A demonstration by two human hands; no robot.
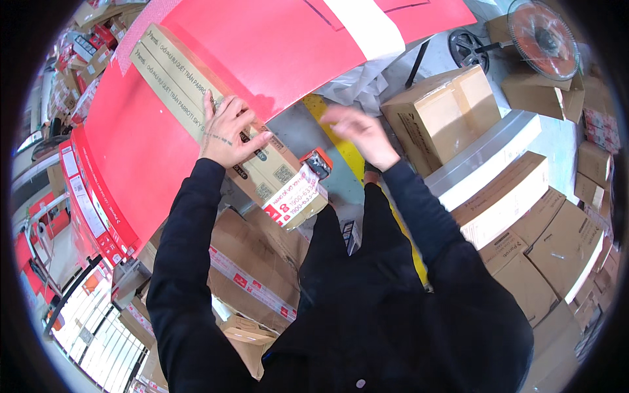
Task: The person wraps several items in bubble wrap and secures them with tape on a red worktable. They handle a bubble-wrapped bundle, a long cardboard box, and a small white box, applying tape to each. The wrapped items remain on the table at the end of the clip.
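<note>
A long, narrow brown cardboard box (171, 82) lies slantwise on the red tabletop, its near end jutting past the edge. My left hand (229, 131) rests on its upper face with the fingers spread, holding nothing. White tape with red print (291, 200) wraps the near end of the box. Against that end's right side sits an orange and black object (317, 162), which looks like a tape dispenser. My right hand (360, 134) hovers to the right of the box, apart from it. Its fingers are stretched out and slightly blurred, with nothing seen in them.
The red table (275, 52) carries a white strip (367, 29) at its far side. Cardboard boxes (442, 118) stand on the right, near a fan (542, 39). A large taped carton (252, 262) stands below the table edge at left. Yellow tape (341, 150) marks the floor.
</note>
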